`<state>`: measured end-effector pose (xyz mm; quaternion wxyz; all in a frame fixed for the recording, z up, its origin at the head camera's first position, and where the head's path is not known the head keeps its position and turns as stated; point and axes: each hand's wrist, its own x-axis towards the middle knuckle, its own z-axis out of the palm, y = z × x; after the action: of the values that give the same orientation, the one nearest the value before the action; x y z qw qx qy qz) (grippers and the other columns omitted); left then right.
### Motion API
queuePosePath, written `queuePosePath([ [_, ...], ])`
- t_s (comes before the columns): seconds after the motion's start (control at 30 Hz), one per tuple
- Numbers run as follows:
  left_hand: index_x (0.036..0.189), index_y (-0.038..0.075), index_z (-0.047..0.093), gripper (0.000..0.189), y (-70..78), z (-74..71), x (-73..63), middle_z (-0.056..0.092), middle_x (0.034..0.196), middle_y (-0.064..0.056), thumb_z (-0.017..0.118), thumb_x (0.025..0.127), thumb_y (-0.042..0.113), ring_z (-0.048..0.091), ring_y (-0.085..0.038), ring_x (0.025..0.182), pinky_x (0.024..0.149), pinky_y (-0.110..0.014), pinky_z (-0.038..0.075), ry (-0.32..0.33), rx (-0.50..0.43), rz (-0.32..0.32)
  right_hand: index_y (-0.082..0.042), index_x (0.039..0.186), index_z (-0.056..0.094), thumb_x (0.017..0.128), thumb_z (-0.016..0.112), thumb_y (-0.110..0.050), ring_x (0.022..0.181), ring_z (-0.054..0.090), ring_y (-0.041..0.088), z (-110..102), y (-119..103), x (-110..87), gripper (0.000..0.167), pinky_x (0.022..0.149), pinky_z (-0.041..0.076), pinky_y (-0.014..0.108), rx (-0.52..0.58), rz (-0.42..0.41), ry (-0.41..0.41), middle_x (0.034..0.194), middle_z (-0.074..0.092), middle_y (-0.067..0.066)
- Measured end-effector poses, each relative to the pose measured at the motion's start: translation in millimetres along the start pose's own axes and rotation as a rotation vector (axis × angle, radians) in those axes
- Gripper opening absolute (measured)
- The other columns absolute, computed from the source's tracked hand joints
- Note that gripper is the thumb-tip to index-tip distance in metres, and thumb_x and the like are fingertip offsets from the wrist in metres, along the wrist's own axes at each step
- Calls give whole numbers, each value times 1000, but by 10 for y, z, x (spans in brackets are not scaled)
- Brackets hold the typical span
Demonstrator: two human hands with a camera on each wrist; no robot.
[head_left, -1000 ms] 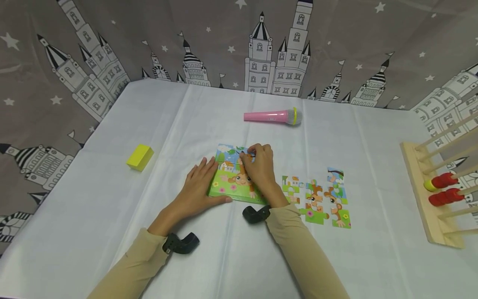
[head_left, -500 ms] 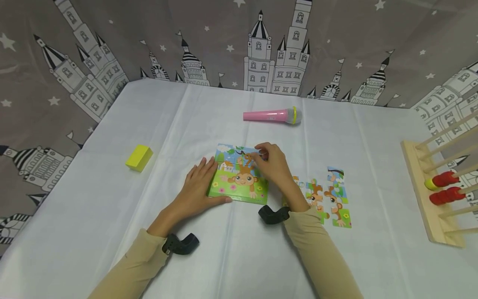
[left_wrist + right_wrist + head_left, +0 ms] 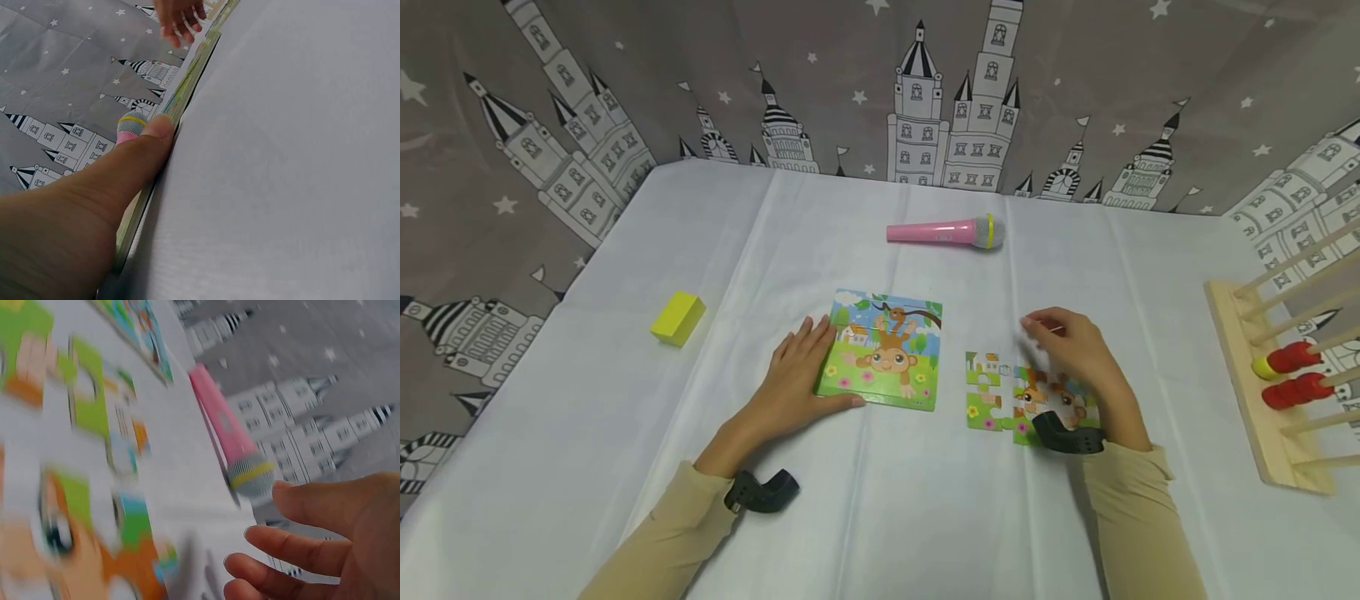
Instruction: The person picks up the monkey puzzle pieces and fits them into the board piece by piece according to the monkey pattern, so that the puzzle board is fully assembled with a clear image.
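Left hand [image 3: 797, 367] relaxed and released, fingers nearly straight against the left side of the puzzle board [image 3: 891, 385], thumb along its near edge. Right hand [image 3: 1075, 346] hangs above the loose pieces [image 3: 1032, 400], to the board's right on the table [image 3: 917, 508]; fingers loosely bent, apparently grasping nothing. Step judged to be fitting pieces. Best practice, presumably: take one piece by its edges, match its print to the board, lower it level, press gently; left hand bracing the board meanwhile. Obscured: right-side pieces lie partly behind the right hand and wrist camera [image 3: 1067, 436]; blurred in the right-wrist view. Unclear whether the board's upper seams are seated pieces or print.
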<state>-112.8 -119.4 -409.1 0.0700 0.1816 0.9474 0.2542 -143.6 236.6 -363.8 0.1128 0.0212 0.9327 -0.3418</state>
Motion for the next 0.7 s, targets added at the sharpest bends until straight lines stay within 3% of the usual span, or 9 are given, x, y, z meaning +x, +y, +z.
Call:
queuePosePath([
  [0.33,144,3,17,104,4,-4,-4,10,153,-12,66,71,57,0,-29,142,113,-49,2,-1,-3,-5,6,121,48,93,38,-48,105,49,41,-332,505,-127,63,81,42,51,-78,147,84,117,51,30],
  [0.47,145,3,17,103,1,-2,-2,10,153,-12,66,71,57,0,-29,142,113,-49,3,1,-1,-6,6,122,46,92,39,-48,110,44,44,-350,568,-133,63,85,40,55,-73,186,70,121,46,32],
  [0.7,145,3,17,103,8,-4,0,10,153,-12,66,71,57,0,-29,142,113,-49,2,-3,-1,-7,7,123,45,88,49,-47,107,45,41,-324,580,-133,64,81,42,49,-79,155,20,119,46,31],
])
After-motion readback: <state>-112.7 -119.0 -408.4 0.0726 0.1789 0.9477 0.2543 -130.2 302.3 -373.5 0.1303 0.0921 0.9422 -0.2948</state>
